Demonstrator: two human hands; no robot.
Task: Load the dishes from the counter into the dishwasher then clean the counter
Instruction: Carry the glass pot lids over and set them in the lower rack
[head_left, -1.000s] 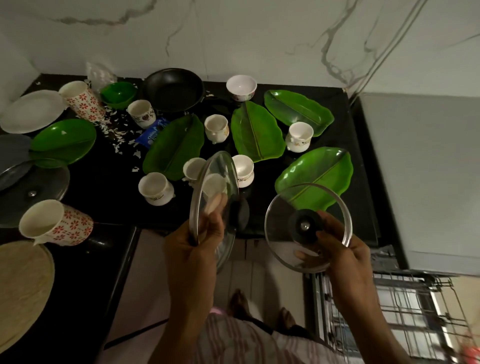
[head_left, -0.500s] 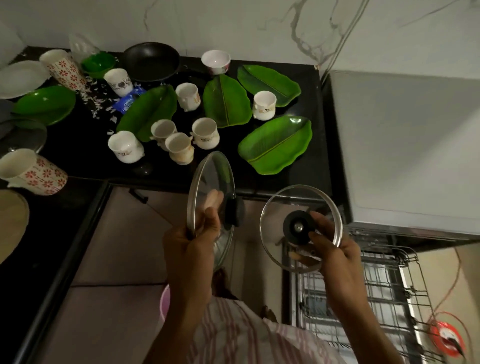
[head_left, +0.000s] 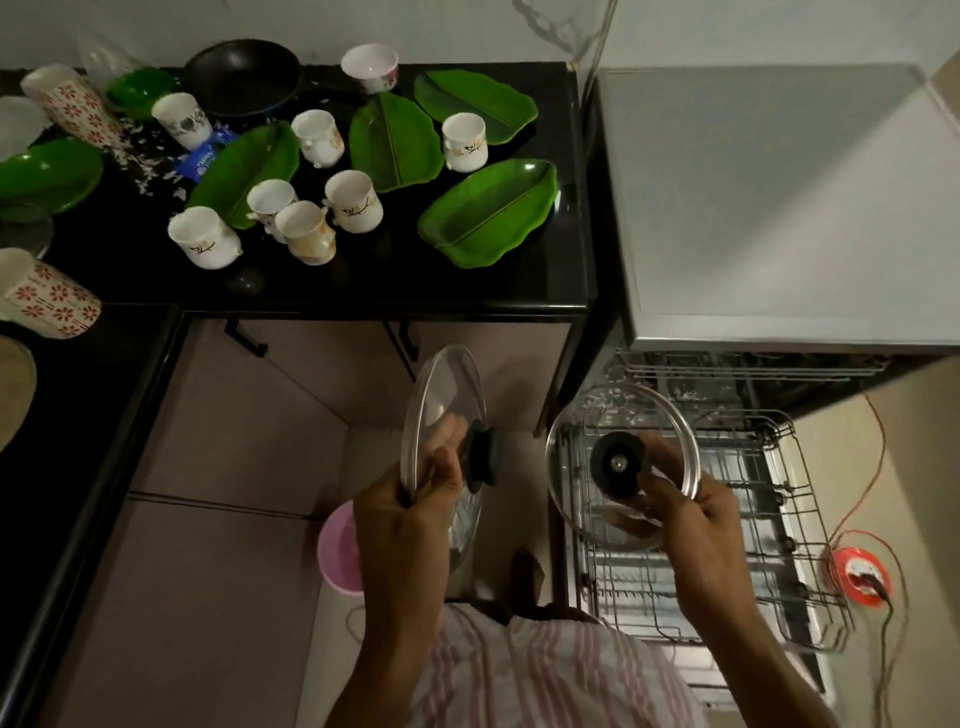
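Two glass lids, one pinched edge-on in the left hand (head_left: 410, 512) and one gripped by the right hand (head_left: 696, 514) over the rack (head_left: 779, 519), could clash or slip and shatter.

Head camera looks steeply down over counter (head_left: 467, 291), close.

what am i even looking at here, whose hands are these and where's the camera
The camera sits on a person's head, looking down at their own two bare hands; there is no robot. The left hand grips one glass lid by its rim, held edge-on. The right hand holds a second glass lid above the pulled-out dishwasher rack. On the black counter lie leaf-shaped green plates, white cups, a black pan and scattered crumbs.
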